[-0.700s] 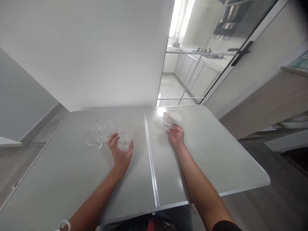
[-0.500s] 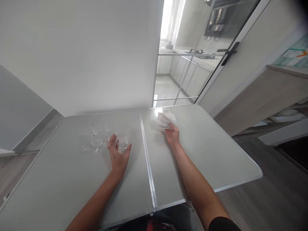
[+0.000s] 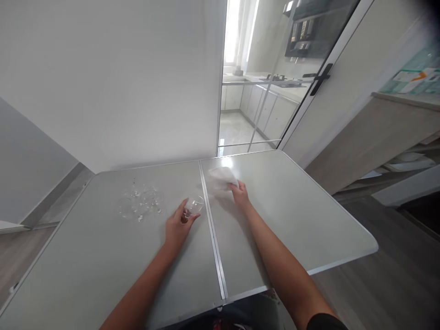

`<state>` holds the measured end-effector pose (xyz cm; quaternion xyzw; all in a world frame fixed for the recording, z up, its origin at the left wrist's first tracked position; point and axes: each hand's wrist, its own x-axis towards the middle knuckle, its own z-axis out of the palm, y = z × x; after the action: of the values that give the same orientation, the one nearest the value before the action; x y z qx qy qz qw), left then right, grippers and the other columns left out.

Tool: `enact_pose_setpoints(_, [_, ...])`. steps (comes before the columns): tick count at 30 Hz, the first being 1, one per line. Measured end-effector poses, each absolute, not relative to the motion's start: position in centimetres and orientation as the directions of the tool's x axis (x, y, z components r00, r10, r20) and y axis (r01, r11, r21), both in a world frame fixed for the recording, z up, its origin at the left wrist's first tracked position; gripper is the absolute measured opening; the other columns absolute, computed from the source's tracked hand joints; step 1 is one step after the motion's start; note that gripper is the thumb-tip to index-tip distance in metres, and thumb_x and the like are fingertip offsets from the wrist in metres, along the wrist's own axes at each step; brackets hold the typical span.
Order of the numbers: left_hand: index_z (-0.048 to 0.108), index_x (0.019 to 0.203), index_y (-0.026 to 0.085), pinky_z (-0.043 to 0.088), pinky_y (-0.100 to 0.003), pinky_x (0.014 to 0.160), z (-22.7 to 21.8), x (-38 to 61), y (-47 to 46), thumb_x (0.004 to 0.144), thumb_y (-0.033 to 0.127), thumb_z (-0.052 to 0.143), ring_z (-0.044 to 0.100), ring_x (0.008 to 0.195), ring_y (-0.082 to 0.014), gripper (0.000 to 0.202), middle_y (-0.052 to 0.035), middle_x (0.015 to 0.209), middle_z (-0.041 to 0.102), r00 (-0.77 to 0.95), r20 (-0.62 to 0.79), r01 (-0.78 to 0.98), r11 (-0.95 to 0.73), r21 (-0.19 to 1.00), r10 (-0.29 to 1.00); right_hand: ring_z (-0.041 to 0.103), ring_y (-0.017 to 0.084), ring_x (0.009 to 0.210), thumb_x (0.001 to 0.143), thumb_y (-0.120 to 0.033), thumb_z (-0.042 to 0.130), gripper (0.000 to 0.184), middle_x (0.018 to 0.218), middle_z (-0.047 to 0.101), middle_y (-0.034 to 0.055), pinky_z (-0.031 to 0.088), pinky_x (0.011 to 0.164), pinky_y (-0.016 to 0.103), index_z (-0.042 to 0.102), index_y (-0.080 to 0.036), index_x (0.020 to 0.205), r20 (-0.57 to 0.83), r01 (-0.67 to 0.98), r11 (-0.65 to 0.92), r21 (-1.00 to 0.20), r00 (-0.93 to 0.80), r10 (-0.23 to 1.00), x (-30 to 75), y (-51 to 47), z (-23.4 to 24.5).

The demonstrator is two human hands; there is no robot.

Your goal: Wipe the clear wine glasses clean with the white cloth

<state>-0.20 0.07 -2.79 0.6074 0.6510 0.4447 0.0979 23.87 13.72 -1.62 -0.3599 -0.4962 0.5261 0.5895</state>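
A small clear glass cup (image 3: 195, 204) is gripped by my left hand (image 3: 179, 221), thumb and fingers around its near left side, just left of the table's metal seam. Its base is partly hidden by the fingers. Pinched in my right hand (image 3: 239, 193) is a thin white cloth or tissue (image 3: 222, 176), blurred by motion, held over the table right of the seam. A cluster of several clear glasses (image 3: 141, 201) stands farther left; their outlines overlap, so single ones are hard to tell apart.
The pale folding table (image 3: 282, 220) has a metal seam (image 3: 213, 238) across its middle. A white wall (image 3: 137, 91) rises behind it, and a glass door with a black handle (image 3: 321, 79) stands at the back right. To the right is a shelf unit (image 3: 371, 137).
My left hand has carried the glass cup rightward, away from the cluster toward the seam. My right hand has moved the white cloth or tissue left, closer to the cup.
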Motion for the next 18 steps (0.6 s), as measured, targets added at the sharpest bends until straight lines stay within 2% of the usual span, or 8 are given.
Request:
enact_pose_setpoints(2, [0.061,0.136,0.024,0.046,-0.023,0.063,-2.7,-0.3,0.0,0.085,0.054,0.071,0.054,0.058,-0.01,0.06,0.0013,0.077,0.066,-0.2,0.476,0.797,-0.14,0.588,0.856,0.062,0.018,0.079,0.08,-0.028,0.065,0.018,0.084,0.07,0.0014,0.049,0.075,0.03,0.072,-0.017,0.093,0.322,-0.081,0.312,-0.947,-0.24,0.916,22.7,12.3,-0.9])
enact_pose_setpoints(4, [0.062,0.137,0.021,0.042,-0.023,0.06,-2.6,-0.5,-0.1,0.087,0.055,0.07,0.053,0.057,-0.0103,0.061,0.0003,0.076,0.067,-0.191,0.492,0.837,-0.121,0.533,0.849,0.063,0.018,0.081,0.081,-0.024,0.062,0.029,0.093,0.072,0.0026,0.048,0.076,0.029,0.07,-0.017,0.108,0.388,0.028,0.436,-0.899,-0.411,0.825,21.7,10.9,-0.3])
enact_pose_setpoints(6, [0.062,0.137,0.021,0.039,-0.023,0.059,-2.4,-0.7,-0.1,0.088,0.054,0.069,0.054,0.058,-0.0111,0.06,-0.0008,0.076,0.068,-0.191,0.483,0.859,-0.093,0.504,0.855,0.059,0.015,0.072,0.08,-0.019,0.059,0.032,0.089,0.071,0.0014,0.045,0.071,0.027,0.068,-0.018,0.111,0.411,0.073,0.503,-0.861,-0.482,0.774,21.1,9.7,0.1])
enact_pose_setpoints(9, [0.064,0.137,0.026,0.036,-0.023,0.057,-2.1,-0.8,-0.3,0.087,0.052,0.07,0.057,0.059,-0.0127,0.057,-0.002,0.079,0.071,-0.163,0.45,0.887,-0.069,0.457,0.878,0.049,0.013,0.06,0.08,-0.016,0.059,0.029,0.078,0.066,-0.0019,0.041,0.065,0.027,0.064,-0.022,0.108,0.42,0.089,0.529,-0.844,-0.505,0.754,20.9,8.9,0.6])
enact_pose_setpoints(11, [0.065,0.136,0.028,0.034,-0.024,0.055,-2.1,-0.7,-0.4,0.087,0.051,0.07,0.058,0.059,-0.0143,0.055,-0.0031,0.08,0.072,-0.125,0.422,0.902,-0.074,0.425,0.898,0.048,0.014,0.062,0.083,-0.019,0.061,0.028,0.079,0.064,-0.002,0.04,0.066,0.027,0.061,-0.023,0.111,0.389,0.046,0.493,-0.869,-0.554,0.736,21.1,8.8,0.9])
enact_pose_setpoints(13, [0.066,0.135,0.028,0.034,-0.024,0.054,-2.3,-0.5,-0.5,0.086,0.05,0.071,0.059,0.059,-0.016,0.054,-0.0045,0.078,0.072,-0.091,0.394,0.908,-0.086,0.409,0.914,0.051,0.015,0.066,0.088,-0.025,0.061,0.029,0.081,0.064,-0.0017,0.041,0.068,0.028,0.058,-0.024,0.117,0.323,-0.035,0.385,-0.922,-0.617,0.717,21.2,8.7,1.2])
enact_pose_setpoints(16, [0.066,0.135,0.028,0.036,-0.024,0.055,-2.5,-0.3,-0.7,0.087,0.049,0.07,0.061,0.06,-0.0172,0.052,-0.0061,0.078,0.072,-0.053,0.368,0.896,-0.118,0.428,0.928,0.056,0.016,0.075,0.094,-0.038,0.061,0.042,0.086,0.064,-0.0011,0.045,0.074,0.028,0.053,-0.024,0.133,0.212,-0.126,0.174,-0.977,-0.682,0.699,21.0,8.6,1.6])
enact_pose_setpoints(18, [0.067,0.134,0.027,0.038,-0.024,0.057,-2.3,0.1,-0.9,0.087,0.048,0.07,0.062,0.062,-0.0172,0.052,-0.0067,0.08,0.073,-0.028,0.346,0.875,-0.144,0.461,0.938,0.061,0.018,0.091,0.093,-0.041,0.063,0.053,0.096,0.067,0.0009,0.048,0.085,0.029,0.052,-0.025,0.142,0.17,-0.14,0.101,-0.985,-0.703,0.69,20.9,8.5,1.8])
